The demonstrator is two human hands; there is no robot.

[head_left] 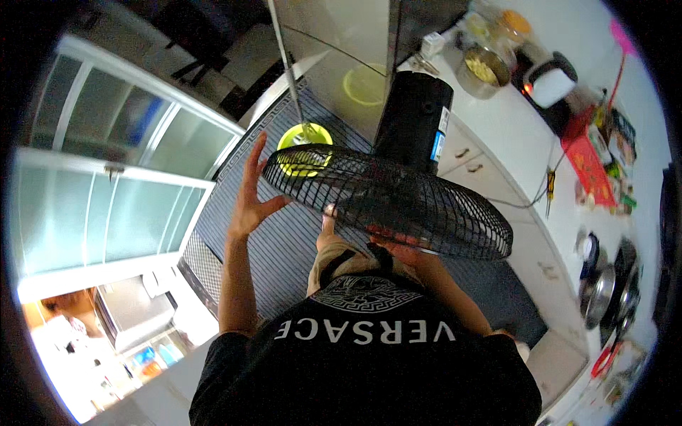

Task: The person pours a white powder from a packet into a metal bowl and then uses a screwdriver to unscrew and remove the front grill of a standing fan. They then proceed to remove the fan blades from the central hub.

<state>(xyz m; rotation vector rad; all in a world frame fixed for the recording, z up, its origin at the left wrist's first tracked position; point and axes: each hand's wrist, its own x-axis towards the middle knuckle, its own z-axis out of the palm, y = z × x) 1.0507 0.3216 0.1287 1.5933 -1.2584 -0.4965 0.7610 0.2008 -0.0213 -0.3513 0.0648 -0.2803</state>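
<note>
Black wire fan guard (387,202), circular and dome-shaped, is held roughly level in front of the person's torso, above a grey striped floor mat (284,241). Behind its far edge stands the fan's black cylindrical motor housing (415,121), which carries a blue-and-white label.

Left hand (250,192): open, fingers spread and extended upward, palm facing the guard. The fingertips lie at the guard's left rim; contact appears light, with no finger curled around the wire. The hand is not closed on anything.

Right hand (401,250): positioned beneath the near rim of the guard and largely covered by the wire mesh. The palm appears to support the guard from below. Whether the fingers are curled around the rim cannot be determined from this view.

A yellow-green round base (304,145) with a thin metal pole rising from it sits on the floor just beyond the guard's left edge. A white counter (497,128) runs along the right side, bearing a metal pot (483,71) and assorted kitchen items. Frosted glass sliding doors (106,177) stand at the left.
</note>
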